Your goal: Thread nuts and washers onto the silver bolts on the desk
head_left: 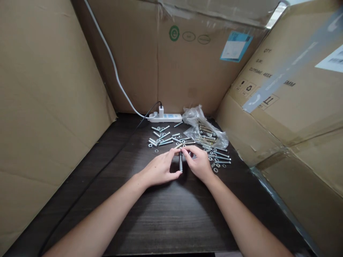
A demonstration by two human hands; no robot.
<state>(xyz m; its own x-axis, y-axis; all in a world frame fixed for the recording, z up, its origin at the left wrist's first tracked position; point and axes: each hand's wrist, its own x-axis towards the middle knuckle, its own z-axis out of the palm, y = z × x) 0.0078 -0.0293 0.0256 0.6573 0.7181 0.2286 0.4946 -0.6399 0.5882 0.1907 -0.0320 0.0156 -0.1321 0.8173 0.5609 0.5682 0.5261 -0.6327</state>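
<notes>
A metal bolt (180,163) is sitting between two bare hands, pointing lengthwise toward the wearer, just above the near part of a dark table (160,221). The left hand (157,168) is spanning it in a loose C, thumb at the near end and fingertips at the far end. The right hand (198,163) is curling, its thumb and forefinger nearly closed at that far end; whether they are gripping the bolt or a small part on it, I cannot tell.

The bolt is looking stiff, sturdy and light enough for fingertips, though its smooth shank could be slipping or rolling; pinching both ends, or mid-shank, should be steadying it.

Beyond the hands, loose bolts (165,143) and rings are lying scattered; more screws (222,157) are lying to the right, with a washer (215,170) nearest the wearer. A clear plastic bag (193,116) of hardware is slumping behind them, beside a white power strip (173,118). Cardboard (187,75) is walling in the table.
</notes>
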